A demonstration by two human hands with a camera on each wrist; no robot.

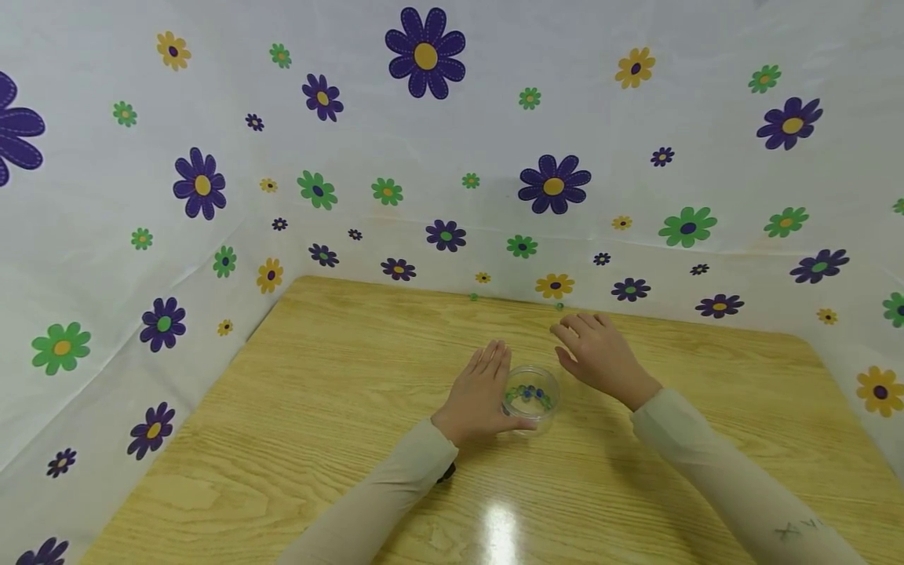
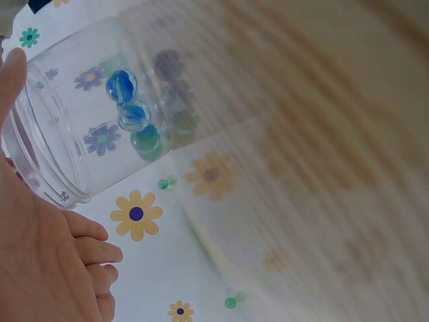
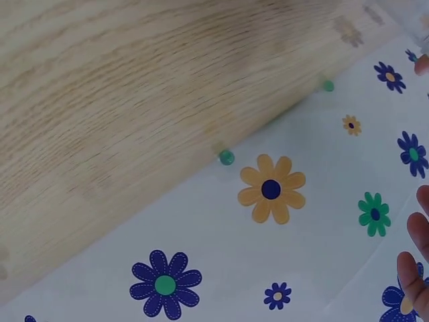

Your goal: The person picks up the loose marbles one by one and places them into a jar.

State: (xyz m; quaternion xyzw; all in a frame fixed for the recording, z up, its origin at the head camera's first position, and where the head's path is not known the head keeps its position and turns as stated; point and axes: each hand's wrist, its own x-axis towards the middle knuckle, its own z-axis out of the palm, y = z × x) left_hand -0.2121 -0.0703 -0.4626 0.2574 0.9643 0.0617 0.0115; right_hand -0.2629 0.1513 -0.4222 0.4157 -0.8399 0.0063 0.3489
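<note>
A clear jar (image 1: 555, 383) stands upright on the wooden table, with several blue and green glass marbles (image 1: 534, 391) at its bottom. My left hand (image 1: 476, 396) rests against the jar's left side, fingers straight and thumb laid across its near side. In the left wrist view the thumb (image 2: 12, 77) lies by the jar's rim. To the right of the jar, my right hand (image 1: 596, 353) hovers with slightly bent fingers and holds nothing. Beyond it a green marble (image 1: 560, 306) lies near the table's back edge. Another green marble (image 1: 474, 297) lies farther left along that edge.
The wooden table (image 1: 339, 377) meets a white sheet (image 1: 480, 141) with purple, green and yellow flowers at the back and left. Something small and dark (image 1: 446, 473) shows beside the left sleeve.
</note>
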